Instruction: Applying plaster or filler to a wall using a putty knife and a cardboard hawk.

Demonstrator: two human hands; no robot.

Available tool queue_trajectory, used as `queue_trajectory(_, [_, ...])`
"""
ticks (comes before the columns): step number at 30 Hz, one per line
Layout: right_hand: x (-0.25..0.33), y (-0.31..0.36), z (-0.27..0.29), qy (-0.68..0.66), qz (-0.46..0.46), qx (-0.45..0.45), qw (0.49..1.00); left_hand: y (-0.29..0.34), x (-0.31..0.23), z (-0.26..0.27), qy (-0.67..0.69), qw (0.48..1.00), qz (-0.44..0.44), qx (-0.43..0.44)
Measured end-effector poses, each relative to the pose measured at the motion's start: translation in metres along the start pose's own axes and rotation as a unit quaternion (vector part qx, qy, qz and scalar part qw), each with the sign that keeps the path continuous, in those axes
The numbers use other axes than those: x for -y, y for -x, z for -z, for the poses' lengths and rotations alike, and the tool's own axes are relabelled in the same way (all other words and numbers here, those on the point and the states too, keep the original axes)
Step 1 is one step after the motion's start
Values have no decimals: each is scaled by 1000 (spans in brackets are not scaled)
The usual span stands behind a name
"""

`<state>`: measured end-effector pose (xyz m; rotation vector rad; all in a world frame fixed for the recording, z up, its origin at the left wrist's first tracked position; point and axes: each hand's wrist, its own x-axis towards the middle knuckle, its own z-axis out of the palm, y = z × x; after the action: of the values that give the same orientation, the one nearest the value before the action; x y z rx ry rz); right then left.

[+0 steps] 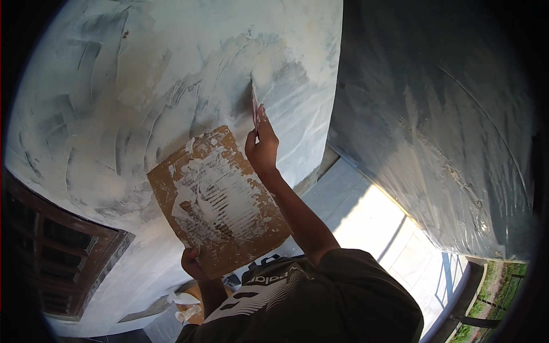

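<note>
Pinching a thin scraper, seen edge-on, in the right hand, perhaps touching the smeared white wall. Gripping by its lower left edge, in the left hand, a brown board coated with white paste, tilted below the scraper.

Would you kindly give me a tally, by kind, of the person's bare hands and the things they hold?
Bare hands: 2 (left hand, right hand)
Brown board smeared with white paste, in the left hand: 1
Thin flat blade, in the right hand: 1
Total: 4
</note>
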<state>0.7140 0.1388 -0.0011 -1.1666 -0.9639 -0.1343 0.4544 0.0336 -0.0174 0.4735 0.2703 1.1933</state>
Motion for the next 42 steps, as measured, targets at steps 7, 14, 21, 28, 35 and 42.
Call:
queue_trajectory(7, [-3,-86,4,127,91,-165,974,9,-10,7,6,1000,4,25])
queue_trajectory(14, [8,-69,-34,174,59,-61,981,16,-15,17,25,1000,-3,-3])
queue_trajectory(21, [3,-29,-47,169,41,-13,985,5,-14,23,27,999,7,16])
queue_trajectory(28, [-4,33,-38,118,21,92,989,13,-14,29,22,1000,-10,-6])
queue_trajectory(35, [18,-34,-1,105,73,-86,988,17,-21,32,31,999,-2,-18])
queue_trajectory(42, [13,-11,-46,213,61,-7,975,25,-21,37,11,1000,-1,-14])
